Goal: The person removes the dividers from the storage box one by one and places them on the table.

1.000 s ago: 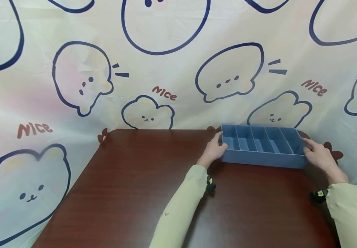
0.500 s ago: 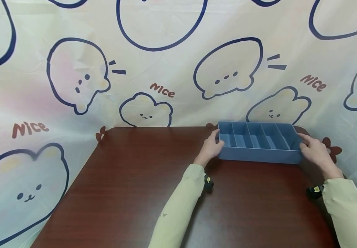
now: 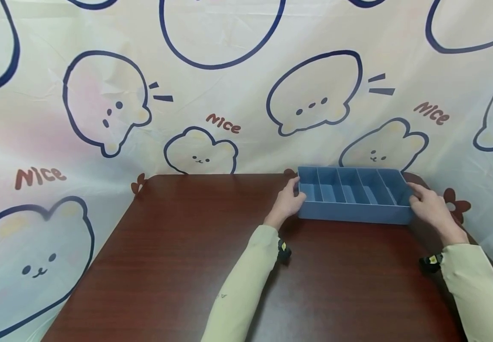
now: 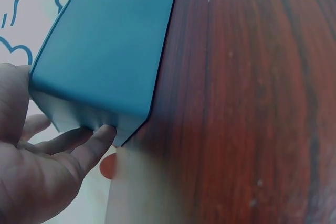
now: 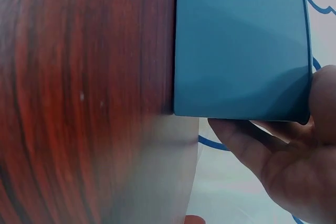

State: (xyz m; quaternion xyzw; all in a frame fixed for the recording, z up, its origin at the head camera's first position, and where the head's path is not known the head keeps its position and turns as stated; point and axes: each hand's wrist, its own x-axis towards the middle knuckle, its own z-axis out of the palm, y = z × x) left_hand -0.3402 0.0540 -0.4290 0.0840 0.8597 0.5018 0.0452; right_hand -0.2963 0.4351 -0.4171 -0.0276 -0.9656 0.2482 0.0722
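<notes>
A long blue open-topped box [image 3: 353,213], split by thin dividers into several compartments, sits at the far right of the table. Nothing shows inside the compartments in the head view. My left hand [image 3: 285,204] grips its left end, thumb by the near top corner and fingers against the end wall; the left wrist view shows those fingertips [image 4: 107,129] touching the wall low down. At the opposite end my right hand [image 3: 432,209] holds the box the same way, index finger along the rim. Its fingers [image 5: 236,140] partly disappear behind the box end in the right wrist view.
The dark brown wooden table [image 3: 178,251] spreads to the left and in front of the box. A pale curtain [image 3: 246,95] with cartoon outlines hangs behind the table and along both sides. The box stands close to the back edge.
Both hands and the box have shifted slightly left together, the grip looking the same. The head view has also moved a little, so the whole background sits slightly higher and further left.
</notes>
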